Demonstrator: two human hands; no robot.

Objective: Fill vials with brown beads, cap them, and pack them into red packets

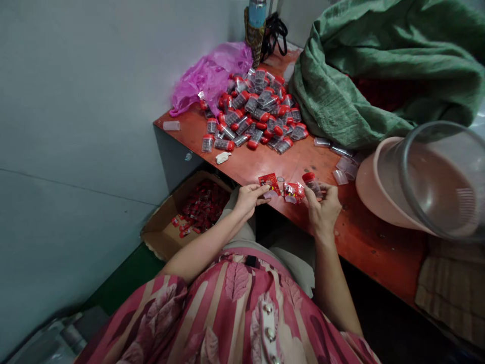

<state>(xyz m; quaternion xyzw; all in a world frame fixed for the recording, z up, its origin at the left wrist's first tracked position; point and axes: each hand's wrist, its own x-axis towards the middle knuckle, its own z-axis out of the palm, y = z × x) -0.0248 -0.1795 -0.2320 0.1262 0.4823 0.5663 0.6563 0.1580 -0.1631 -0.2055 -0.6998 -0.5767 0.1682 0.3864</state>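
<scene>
My left hand (249,200) pinches a small red printed packet (269,182) at the table's front edge. In my right hand (324,208) is a small clear plastic bottle (313,187) with a red cap, held between thumb and fingers. Between my hands another red packet (292,192) lies close to my right fingertips; whether they touch it I cannot tell. Beyond my hands is a heap of red-capped bottles (252,114) with dark contents, lying at all angles on the red table (265,164).
A pink plastic bag (212,71) and a green sack (341,96) flank the heap. Clear tubes (343,169) lie before a pink basin (373,184) and a clear tub (450,182) at right. A cardboard box (162,230) of red packets stands below left. A white scrap (223,157) lies near the edge.
</scene>
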